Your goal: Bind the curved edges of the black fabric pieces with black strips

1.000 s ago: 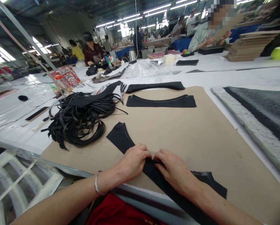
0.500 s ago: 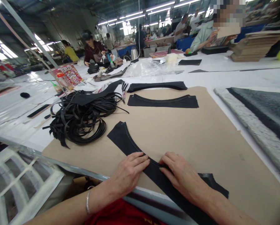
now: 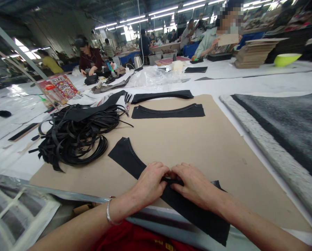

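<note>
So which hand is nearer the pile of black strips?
Left. The left hand pinches the black piece, to the right of the black strips and closer to the body; the right hand pinches it farther right.

Legible text: nothing I can read from my end of the feed. Item 1: red printed packet (image 3: 65, 87), upright, far left; pale lettering-like print across its front, too small for me to make out. Item 2: red garment (image 3: 132, 237), bottom edge of my view; yellow marks (image 3: 168, 246), possibly characters, partly cut off, and I cannot decipher them. Item 3: brown sheet (image 3: 176, 139); one small faint mark (image 3: 244, 161) toward its right side, too dim for me to tell whether it is writing.
</note>
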`<state>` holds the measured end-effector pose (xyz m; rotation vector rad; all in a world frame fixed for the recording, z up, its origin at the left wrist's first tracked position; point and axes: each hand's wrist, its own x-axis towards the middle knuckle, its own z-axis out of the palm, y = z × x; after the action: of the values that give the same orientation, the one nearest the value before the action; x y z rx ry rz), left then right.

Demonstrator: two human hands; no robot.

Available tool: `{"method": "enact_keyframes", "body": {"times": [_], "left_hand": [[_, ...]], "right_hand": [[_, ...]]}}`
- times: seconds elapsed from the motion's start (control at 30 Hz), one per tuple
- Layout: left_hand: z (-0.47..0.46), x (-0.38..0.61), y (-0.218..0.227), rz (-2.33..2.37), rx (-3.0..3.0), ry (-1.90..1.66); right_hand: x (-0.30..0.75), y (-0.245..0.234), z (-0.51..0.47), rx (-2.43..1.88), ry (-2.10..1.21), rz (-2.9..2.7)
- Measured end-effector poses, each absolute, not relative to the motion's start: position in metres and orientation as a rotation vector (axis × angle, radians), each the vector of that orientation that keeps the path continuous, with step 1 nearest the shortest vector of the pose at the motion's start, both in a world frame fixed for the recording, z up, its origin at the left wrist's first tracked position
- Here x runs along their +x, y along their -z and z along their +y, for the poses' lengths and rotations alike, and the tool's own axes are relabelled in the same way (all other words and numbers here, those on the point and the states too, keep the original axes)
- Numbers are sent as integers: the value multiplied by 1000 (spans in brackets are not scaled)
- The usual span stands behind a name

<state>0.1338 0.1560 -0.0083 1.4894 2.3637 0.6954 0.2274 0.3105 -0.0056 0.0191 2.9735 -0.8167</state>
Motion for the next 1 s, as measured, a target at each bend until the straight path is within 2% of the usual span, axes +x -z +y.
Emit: {"method": "enact_keyframes", "body": {"times": [0.2,0.37,1.0], "left_hand": [[155,138,8,2374,1450,-715],[160,137,7,2387,1466,-658],[154,150,15,2409,1623,-685]], "right_hand": [[234,4,321,107,969,2894],[233,6,324,141,967,2858],[253,12,332,-5,1100,2868]]}}
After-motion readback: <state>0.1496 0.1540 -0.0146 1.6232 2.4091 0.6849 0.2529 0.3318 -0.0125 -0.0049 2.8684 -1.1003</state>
